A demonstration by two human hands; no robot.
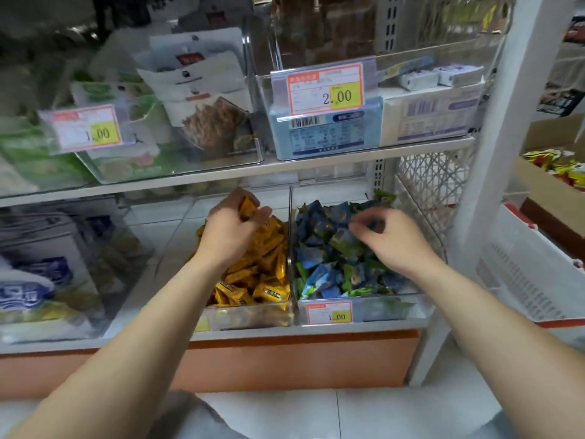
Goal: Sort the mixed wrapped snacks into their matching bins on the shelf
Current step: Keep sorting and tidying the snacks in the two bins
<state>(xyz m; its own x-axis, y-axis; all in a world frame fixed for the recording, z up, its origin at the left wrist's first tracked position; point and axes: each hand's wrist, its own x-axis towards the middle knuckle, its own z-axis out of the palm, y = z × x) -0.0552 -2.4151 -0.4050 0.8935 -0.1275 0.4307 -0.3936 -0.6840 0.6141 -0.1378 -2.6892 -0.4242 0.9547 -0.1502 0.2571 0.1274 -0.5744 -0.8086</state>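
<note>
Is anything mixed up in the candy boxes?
Yes. The right bin holds green snacks scattered among the blue snacks, so two kinds share it. The yellow snacks in the left bin look all one kind.

We've got our left grip (232,228) curled round a yellow snack (248,205) over the yellow bin (253,316). Our right grip (391,239) sits curled among the blue-and-green snacks (326,280) in the bin next door, too blurry to tell if it's pinching one. That bin's front has a price tag (329,313).
</note>
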